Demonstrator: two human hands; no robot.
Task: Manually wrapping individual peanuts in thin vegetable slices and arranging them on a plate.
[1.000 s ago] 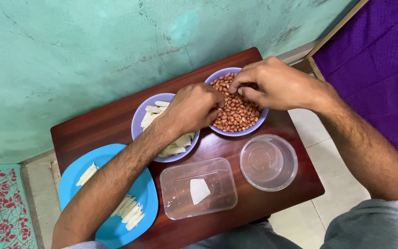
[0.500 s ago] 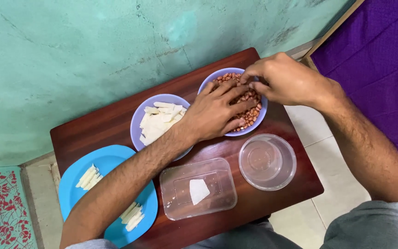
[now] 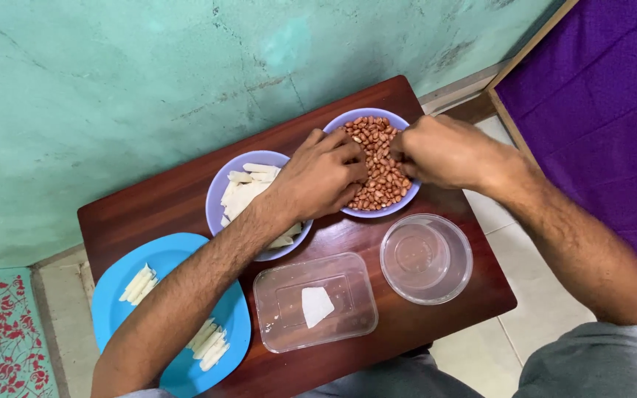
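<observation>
Peanuts (image 3: 377,166) beside empty clear containers (image 3: 425,258)

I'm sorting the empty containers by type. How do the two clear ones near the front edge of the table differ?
The rectangular clear container is a shallow box with rounded corners; the round clear container is a circular tub. The rectangular one holds a single white piece; the round one holds nothing. The rectangular one lies below the bowl of white strips, the round one below the bowl of peanuts. Both are see-through, lidless and untouched by either hand.
</observation>
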